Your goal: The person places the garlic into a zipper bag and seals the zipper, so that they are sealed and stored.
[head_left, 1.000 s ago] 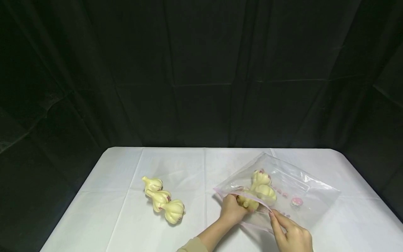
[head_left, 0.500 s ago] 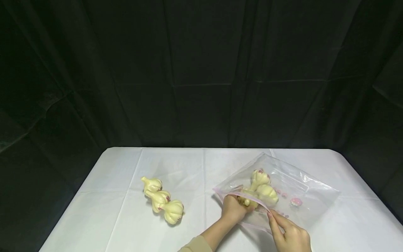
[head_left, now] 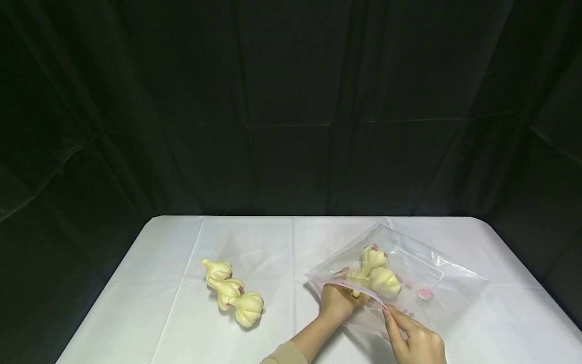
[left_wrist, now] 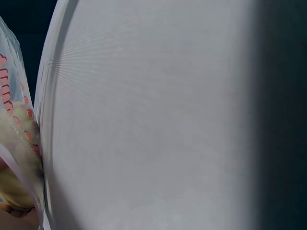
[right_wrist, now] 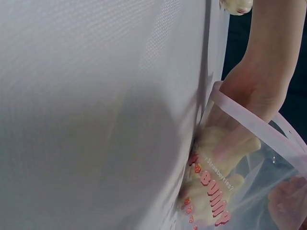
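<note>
In the head view my left hand point(head_left: 337, 304) reaches through the pink-edged mouth of a clear zip bag point(head_left: 450, 275) with pink prints. Its fingers look spread beside a garlic bulb point(head_left: 361, 280) just inside the mouth; the film partly veils them. Two more bulbs lie deeper in, an upper bulb point(head_left: 375, 258) and a lower bulb point(head_left: 385, 281). My right hand point(head_left: 416, 336) pinches the bag's rim between thumb and fingers, lifting it. The right wrist view shows the left hand point(right_wrist: 254, 91) entering under the rim, its fingers overlapping a pale bulb point(right_wrist: 218, 146).
Left of the bag, 3 garlic bulbs point(head_left: 227, 292) sit in a slanting row on the white-clothed table point(head_left: 150, 303). Black curtain point(head_left: 291, 111) hangs behind the table and along both sides.
Inside the bag, the bulb by my left hand has shifted slightly away from the palm, and that hand's fingers look looser. My right hand keeps its pinch on the rim.
</note>
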Action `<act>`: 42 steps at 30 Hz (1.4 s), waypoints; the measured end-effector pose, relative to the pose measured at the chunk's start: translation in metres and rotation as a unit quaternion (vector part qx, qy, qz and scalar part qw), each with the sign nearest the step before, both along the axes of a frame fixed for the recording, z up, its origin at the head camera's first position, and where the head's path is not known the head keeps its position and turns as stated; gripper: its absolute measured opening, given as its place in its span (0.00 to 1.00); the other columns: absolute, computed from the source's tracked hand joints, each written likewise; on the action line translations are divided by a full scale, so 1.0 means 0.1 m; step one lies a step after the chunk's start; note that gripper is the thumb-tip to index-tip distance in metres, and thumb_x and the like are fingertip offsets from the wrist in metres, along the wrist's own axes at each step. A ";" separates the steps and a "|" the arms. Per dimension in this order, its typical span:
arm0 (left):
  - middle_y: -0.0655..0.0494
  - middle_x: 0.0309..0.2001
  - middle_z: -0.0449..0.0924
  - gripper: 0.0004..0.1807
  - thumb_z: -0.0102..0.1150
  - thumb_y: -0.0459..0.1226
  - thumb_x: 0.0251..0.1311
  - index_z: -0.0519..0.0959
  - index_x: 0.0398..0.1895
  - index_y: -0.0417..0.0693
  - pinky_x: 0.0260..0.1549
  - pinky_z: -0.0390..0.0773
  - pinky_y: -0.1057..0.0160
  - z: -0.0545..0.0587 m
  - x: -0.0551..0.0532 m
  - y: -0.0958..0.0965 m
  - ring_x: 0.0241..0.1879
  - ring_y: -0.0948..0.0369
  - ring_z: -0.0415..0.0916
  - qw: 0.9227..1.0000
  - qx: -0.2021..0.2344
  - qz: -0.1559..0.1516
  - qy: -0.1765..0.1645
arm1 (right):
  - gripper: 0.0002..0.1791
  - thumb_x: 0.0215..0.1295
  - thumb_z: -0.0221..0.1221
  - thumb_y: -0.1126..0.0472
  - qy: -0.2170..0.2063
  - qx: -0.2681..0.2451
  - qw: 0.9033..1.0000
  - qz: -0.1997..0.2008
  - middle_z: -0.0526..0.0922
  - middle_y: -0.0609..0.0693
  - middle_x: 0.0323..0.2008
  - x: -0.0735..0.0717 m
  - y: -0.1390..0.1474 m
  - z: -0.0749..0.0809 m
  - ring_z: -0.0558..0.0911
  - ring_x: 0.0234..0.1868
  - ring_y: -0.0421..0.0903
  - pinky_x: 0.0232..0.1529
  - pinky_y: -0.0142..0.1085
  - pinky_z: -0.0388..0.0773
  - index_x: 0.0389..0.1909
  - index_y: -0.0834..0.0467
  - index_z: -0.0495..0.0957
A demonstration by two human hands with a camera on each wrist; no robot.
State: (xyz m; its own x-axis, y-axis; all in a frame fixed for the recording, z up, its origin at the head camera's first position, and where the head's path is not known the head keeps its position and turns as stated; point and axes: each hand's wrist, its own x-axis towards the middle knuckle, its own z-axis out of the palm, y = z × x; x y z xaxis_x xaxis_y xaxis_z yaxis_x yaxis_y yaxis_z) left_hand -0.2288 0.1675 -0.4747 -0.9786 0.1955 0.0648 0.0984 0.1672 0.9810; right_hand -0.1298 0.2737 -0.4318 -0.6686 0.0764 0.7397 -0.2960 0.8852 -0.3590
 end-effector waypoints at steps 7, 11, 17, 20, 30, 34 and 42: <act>0.49 0.45 0.77 0.39 0.73 0.30 0.26 0.70 0.51 0.36 0.50 0.70 0.63 0.01 0.01 -0.05 0.47 0.53 0.73 0.998 -0.062 0.016 0.029 | 0.06 0.48 0.60 0.68 -0.005 -0.001 1.000 -0.002 0.81 0.61 0.23 0.00 -0.03 0.01 0.79 0.17 0.54 0.14 0.34 0.76 0.25 0.69 0.80; 0.50 0.44 0.78 0.39 0.75 0.32 0.23 0.73 0.50 0.38 0.49 0.70 0.62 0.01 0.01 -0.07 0.46 0.53 0.74 0.992 -0.106 0.035 0.051 | 0.06 0.48 0.60 0.68 -0.011 -0.004 1.000 -0.004 0.81 0.61 0.23 -0.01 -0.05 0.02 0.79 0.17 0.54 0.14 0.35 0.76 0.26 0.69 0.80; 0.47 0.46 0.76 0.42 0.75 0.31 0.22 0.71 0.52 0.37 0.50 0.70 0.59 0.02 0.03 -0.14 0.46 0.51 0.73 0.991 -0.118 0.031 0.054 | 0.06 0.48 0.60 0.68 -0.023 -0.011 1.000 -0.009 0.81 0.61 0.23 -0.01 -0.07 0.03 0.79 0.16 0.54 0.13 0.37 0.76 0.26 0.69 0.80; 0.47 0.47 0.76 0.41 0.74 0.31 0.23 0.71 0.51 0.37 0.52 0.68 0.56 0.03 0.05 -0.19 0.48 0.50 0.71 0.992 -0.117 0.023 0.045 | 0.06 0.47 0.61 0.68 -0.022 -0.010 1.000 -0.009 0.81 0.61 0.23 -0.02 -0.08 0.03 0.79 0.15 0.54 0.13 0.37 0.76 0.26 0.69 0.80; 0.44 0.45 0.74 0.37 0.73 0.33 0.27 0.70 0.48 0.33 0.45 0.73 0.55 0.10 0.20 -0.44 0.45 0.47 0.71 0.991 -0.133 -0.003 0.007 | 0.06 0.47 0.61 0.67 -0.014 -0.001 1.000 -0.008 0.81 0.61 0.22 -0.02 -0.07 0.03 0.79 0.16 0.54 0.13 0.32 0.75 0.25 0.68 0.80; 0.37 0.51 0.69 0.40 0.72 0.31 0.29 0.66 0.52 0.30 0.45 0.73 0.58 0.12 0.26 -0.54 0.49 0.43 0.69 0.995 -0.097 -0.022 -0.004 | 0.06 0.47 0.61 0.68 -0.010 0.001 1.000 -0.008 0.81 0.60 0.22 -0.03 -0.05 0.02 0.79 0.17 0.54 0.14 0.33 0.75 0.25 0.68 0.81; 0.39 0.58 0.63 0.42 0.69 0.31 0.35 0.60 0.58 0.31 0.49 0.68 0.56 0.20 0.39 -0.75 0.56 0.45 0.61 0.995 -0.055 -0.080 -0.022 | 0.06 0.48 0.61 0.68 -0.012 -0.004 1.000 -0.013 0.80 0.62 0.21 -0.02 -0.01 0.01 0.77 0.13 0.54 0.11 0.29 0.73 0.26 0.69 0.80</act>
State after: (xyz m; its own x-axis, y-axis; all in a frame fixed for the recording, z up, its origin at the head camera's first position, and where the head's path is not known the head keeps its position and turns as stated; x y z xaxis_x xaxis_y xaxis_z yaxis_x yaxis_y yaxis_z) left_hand -0.1901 0.0924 -0.4544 -0.9354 0.3534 -0.0070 0.0904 0.2584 0.9618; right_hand -0.1321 0.2728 -0.4303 -0.6839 0.1006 0.7226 -0.2639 0.8893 -0.3735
